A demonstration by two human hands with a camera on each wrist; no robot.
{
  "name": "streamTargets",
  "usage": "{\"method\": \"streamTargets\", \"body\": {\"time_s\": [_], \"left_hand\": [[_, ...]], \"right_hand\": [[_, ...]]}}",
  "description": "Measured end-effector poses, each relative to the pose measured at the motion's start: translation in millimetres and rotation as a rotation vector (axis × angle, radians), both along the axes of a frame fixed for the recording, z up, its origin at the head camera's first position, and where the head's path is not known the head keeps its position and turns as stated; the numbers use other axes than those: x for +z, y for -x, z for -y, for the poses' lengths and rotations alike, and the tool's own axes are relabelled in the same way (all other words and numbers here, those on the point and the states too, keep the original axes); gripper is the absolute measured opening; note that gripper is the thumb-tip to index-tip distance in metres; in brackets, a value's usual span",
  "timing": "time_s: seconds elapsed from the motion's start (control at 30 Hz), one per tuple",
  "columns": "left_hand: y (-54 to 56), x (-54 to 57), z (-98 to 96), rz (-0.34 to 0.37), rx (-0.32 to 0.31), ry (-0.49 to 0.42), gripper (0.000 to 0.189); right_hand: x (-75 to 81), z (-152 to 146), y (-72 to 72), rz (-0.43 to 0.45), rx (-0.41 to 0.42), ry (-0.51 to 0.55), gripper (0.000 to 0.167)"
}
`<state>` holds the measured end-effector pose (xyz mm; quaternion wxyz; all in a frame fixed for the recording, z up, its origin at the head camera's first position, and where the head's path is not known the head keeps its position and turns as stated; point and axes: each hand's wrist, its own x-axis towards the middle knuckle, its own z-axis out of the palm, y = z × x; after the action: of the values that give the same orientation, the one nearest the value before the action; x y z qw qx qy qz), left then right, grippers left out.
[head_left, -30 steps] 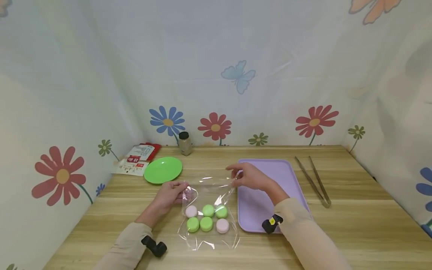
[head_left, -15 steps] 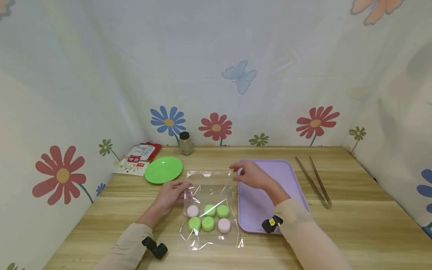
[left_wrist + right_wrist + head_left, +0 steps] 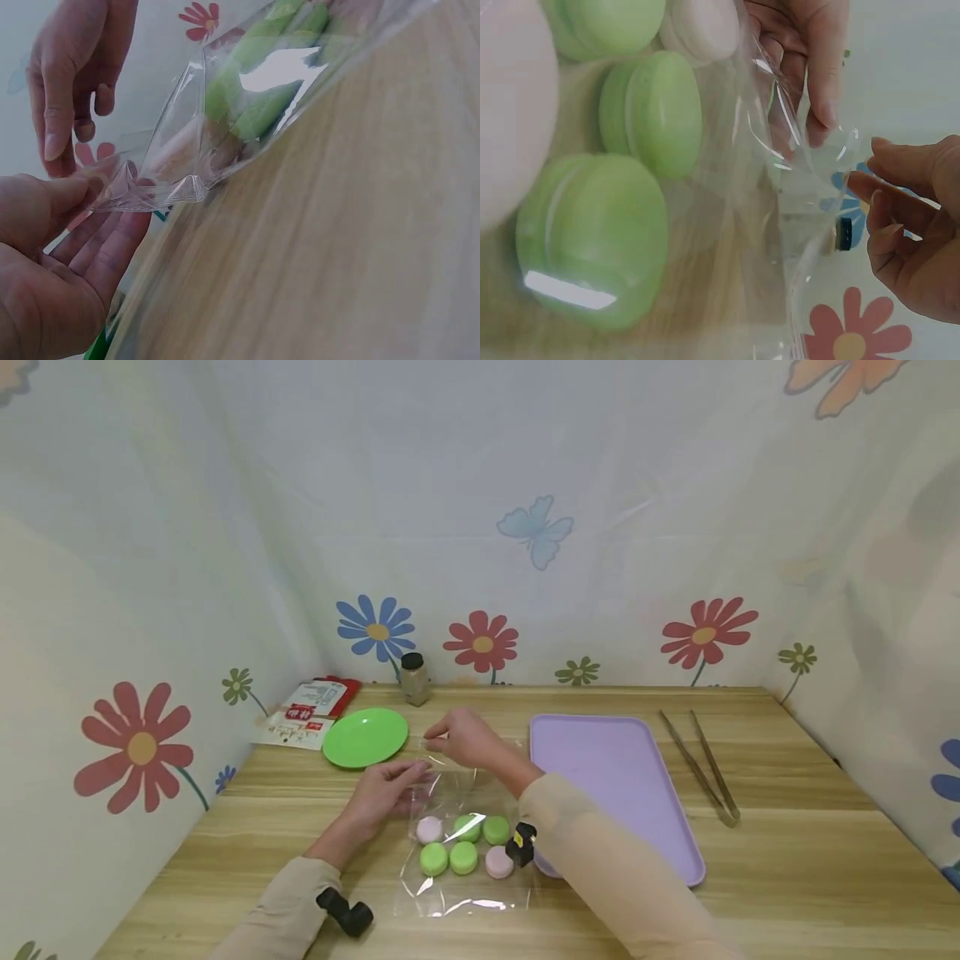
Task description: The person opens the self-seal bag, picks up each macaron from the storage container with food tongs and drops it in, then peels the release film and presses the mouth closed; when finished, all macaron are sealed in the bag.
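Note:
A clear plastic bag [image 3: 471, 903] lies on the table with several green and pink macarons inside, such as a green macaron [image 3: 463, 857] and a pink macaron [image 3: 499, 862]. My left hand [image 3: 382, 795] pinches the bag's upper left edge between thumb and fingers; the left wrist view shows the film [image 3: 161, 193] there. Close above it is my right hand [image 3: 467, 742], at the bag's top edge. In the right wrist view the right hand's fingers [image 3: 922, 247] are loosely bent, with thumb tip and index tip apart beside the film edge; whether they touch it is hard to tell.
To the right is a lilac tray [image 3: 592, 760], partly behind the right sleeve, with metal tongs [image 3: 701, 768] beyond it. A green plate [image 3: 365, 738], a printed packet [image 3: 307, 714] and a black-capped jar [image 3: 414, 681] stand toward the back left.
My right hand has left the bag's top right corner and moved left across its top edge, near the left hand. The bag's top lies flatter. My left hand keeps its hold.

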<state>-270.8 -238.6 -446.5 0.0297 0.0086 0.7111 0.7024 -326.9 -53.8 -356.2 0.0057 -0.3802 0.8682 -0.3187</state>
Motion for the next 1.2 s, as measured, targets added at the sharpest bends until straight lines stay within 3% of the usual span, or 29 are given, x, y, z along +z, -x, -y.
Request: {"method": "streamTargets", "body": {"time_s": [0.2, 0.43, 0.6, 0.9, 1.2], "left_hand": [[-0.6, -1.3, 0.2, -0.010, -0.012, -0.019, 0.038], [-0.7, -0.5, 0.3, -0.021, -0.014, -0.019, 0.039], [-0.4, -0.2, -0.1, -0.006, -0.002, -0.003, 0.037], [-0.8, -0.7, 0.5, -0.007, 0.005, 0.021, 0.036], [-0.2, 0.3, 0.7, -0.006, -0.011, 0.017, 0.038]], "right_hand": [[-7.6, 10.0, 0.4, 0.088, -0.019, 0.039, 0.026], [-5.2, 13.0, -0.5, 0.101, -0.027, -0.003, 0.036], [-3.4, 11.9, -3.2, 0.123, -0.016, 0.005, 0.031], [-5.7, 10.4, -8.6, 0.091, 0.012, -0.008, 0.024], [-8.3, 6.8, -7.7, 0.001, 0.086, 0.007, 0.013]]}}
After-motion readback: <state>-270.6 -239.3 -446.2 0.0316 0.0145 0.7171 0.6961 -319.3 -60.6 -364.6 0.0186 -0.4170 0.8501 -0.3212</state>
